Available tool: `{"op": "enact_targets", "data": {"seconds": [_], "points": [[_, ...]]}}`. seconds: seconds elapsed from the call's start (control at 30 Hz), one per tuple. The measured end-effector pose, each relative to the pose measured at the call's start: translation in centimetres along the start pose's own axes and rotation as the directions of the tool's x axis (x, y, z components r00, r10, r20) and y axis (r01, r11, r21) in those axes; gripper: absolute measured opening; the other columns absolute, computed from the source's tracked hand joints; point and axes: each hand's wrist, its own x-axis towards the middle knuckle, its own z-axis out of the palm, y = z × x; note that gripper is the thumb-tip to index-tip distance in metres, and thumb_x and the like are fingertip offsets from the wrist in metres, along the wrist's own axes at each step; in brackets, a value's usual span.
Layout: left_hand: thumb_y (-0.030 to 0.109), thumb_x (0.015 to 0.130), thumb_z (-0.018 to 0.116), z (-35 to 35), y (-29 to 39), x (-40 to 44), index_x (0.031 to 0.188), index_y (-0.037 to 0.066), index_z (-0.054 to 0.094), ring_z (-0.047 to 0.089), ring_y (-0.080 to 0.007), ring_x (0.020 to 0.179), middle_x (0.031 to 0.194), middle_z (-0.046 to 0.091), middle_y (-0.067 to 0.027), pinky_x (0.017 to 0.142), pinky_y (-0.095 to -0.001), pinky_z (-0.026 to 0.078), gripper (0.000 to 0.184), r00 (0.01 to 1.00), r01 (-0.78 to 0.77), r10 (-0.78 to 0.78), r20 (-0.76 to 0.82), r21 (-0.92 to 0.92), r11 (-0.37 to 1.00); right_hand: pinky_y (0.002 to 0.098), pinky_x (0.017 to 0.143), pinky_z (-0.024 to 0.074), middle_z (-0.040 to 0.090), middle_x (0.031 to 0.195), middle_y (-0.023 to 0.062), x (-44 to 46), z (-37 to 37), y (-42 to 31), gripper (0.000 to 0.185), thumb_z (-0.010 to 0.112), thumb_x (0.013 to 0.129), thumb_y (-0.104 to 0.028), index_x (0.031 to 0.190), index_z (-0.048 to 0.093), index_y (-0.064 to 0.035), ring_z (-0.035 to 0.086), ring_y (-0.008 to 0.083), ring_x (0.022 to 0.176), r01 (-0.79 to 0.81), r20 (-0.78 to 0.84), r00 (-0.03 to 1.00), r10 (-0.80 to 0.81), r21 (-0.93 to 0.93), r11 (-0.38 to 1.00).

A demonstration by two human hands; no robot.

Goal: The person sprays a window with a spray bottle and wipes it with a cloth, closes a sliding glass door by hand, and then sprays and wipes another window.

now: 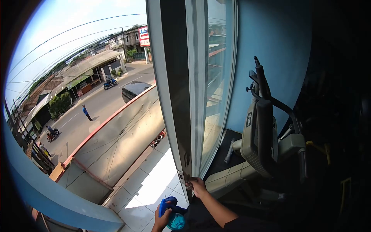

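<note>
Low in the view, my left hand is closed round a blue spray head on a bottle with a turquoise lower part. A dark blue cloth-like item lies against it. To the right, my right hand is closed on the handle at the edge of a tall door frame. The door's lock plate shows just left of that hand.
An exercise machine stands at the right by a blue wall. White floor tiles and a low balcony wall lie outside. Beyond are a road with a dark car, motorbikes and a person in blue.
</note>
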Motion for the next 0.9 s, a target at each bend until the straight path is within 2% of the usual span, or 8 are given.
{"op": "enact_targets", "data": {"seconds": [0.07,0.27,0.4,0.47,0.57,0.67,0.8,0.9], "points": [[0.011,0.083,0.065,0.5,0.1,1.5,0.127,-0.001,0.06,0.064,-0.0189,0.096,0.107,0.066,-0.0101,0.09,-0.0317,0.051,0.046,1.0,-0.009,0.009,0.027,-0.001,1.0,0.0227,0.051,0.0382,0.072,0.087,0.0026,1.7,-0.5,-1.8,0.018,0.069,0.09,-0.021,0.1,0.063,-0.007,0.071,0.0107,0.073,0.114,-0.027,0.993,-0.117,-0.114,0.987],[0.01,0.083,0.066,1.8,1.7,5.4,0.127,-0.001,0.06,0.064,-0.0212,0.102,0.113,0.066,-0.0134,0.093,-0.034,0.05,0.045,0.994,-0.005,0.0,0.106,0.054,0.999,0.0226,0.051,0.038,0.07,0.086,0.0007,7.8,-2.3,-6.6,0.017,0.071,0.089,-0.021,0.099,0.065,-0.0082,0.069,0.0108,0.069,0.159,-0.134,0.975,-0.179,-0.144,0.977],[0.01,0.083,0.065,2.3,3.5,6.8,0.127,-0.002,0.057,0.065,-0.0258,0.108,0.117,0.065,-0.0184,0.098,-0.0379,0.049,0.046,0.99,-0.027,0.014,0.141,0.091,0.995,0.0246,0.053,0.0461,0.069,0.084,0.0042,12.7,-4.0,-8.2,0.015,0.068,0.089,-0.017,0.097,0.066,-0.0044,0.067,0.0127,0.066,0.258,-0.181,0.943,-0.278,-0.126,0.958],[0.01,0.083,0.065,2.4,3.8,7.5,0.127,-0.002,0.057,0.065,-0.0265,0.108,0.117,0.065,-0.0189,0.098,-0.0387,0.05,0.047,0.99,-0.011,-0.001,0.14,0.087,0.996,0.0246,0.047,0.0425,0.07,0.08,0.0056,14.4,-4.5,-9.8,0.014,0.065,0.089,-0.016,0.093,0.068,-0.0029,0.066,0.0126,0.061,0.24,-0.218,0.942,-0.255,-0.095,0.966],[0.009,0.082,0.065,2.6,3.8,8.3,0.128,-0.003,0.057,0.065,-0.0274,0.108,0.117,0.065,-0.0194,0.098,-0.0397,0.05,0.048,0.99,0.018,-0.028,0.136,0.076,0.997,0.0253,0.045,0.0416,0.07,0.079,0.0075,16.0,-4.8,-10.8,0.014,0.063,0.088,-0.015,0.09,0.069,-0.0022,0.064,0.0128,0.057,0.197,-0.267,0.939,-0.216,-0.096,0.976],[0.01,0.082,0.065,2.3,3.0,8.8,0.128,-0.002,0.057,0.065,-0.0275,0.107,0.117,0.065,-0.0191,0.098,-0.0397,0.05,0.048,0.989,0.045,-0.051,0.14,0.049,0.998,0.0263,0.045,0.0422,0.068,0.077,0.0078,17.0,-5.8,-10.0,0.014,0.061,0.088,-0.014,0.088,0.067,-0.0015,0.062,0.0143,0.055,0.129,-0.211,0.964,-0.159,-0.151,0.98],[0.012,0.082,0.065,2.9,3.7,8.8,0.127,-0.001,0.058,0.065,-0.0263,0.107,0.117,0.065,-0.0175,0.097,-0.0381,0.05,0.047,0.991,0.034,-0.042,0.124,0.064,0.997,0.0285,0.05,0.0427,0.063,0.07,0.0055,15.1,-3.1,-10.0,0.015,0.056,0.09,-0.011,0.087,0.066,-0.0003,0.059,0.0141,0.056,0.179,-0.324,0.922,-0.211,-0.126,0.976],[0.014,0.083,0.065,3.2,4.2,9.2,0.127,0.0,0.059,0.065,-0.0252,0.106,0.117,0.065,-0.0161,0.096,-0.0372,0.05,0.046,0.984,0.025,-0.05,0.17,0.15,0.988,0.0292,0.052,0.0407,0.06,0.066,0.003,15.7,-3.0,-9.3,0.019,0.058,0.093,-0.017,0.082,0.065,-0.0036,0.054,0.0126,0.054,0.256,-0.351,0.896,-0.272,-0.093,0.962]]}}
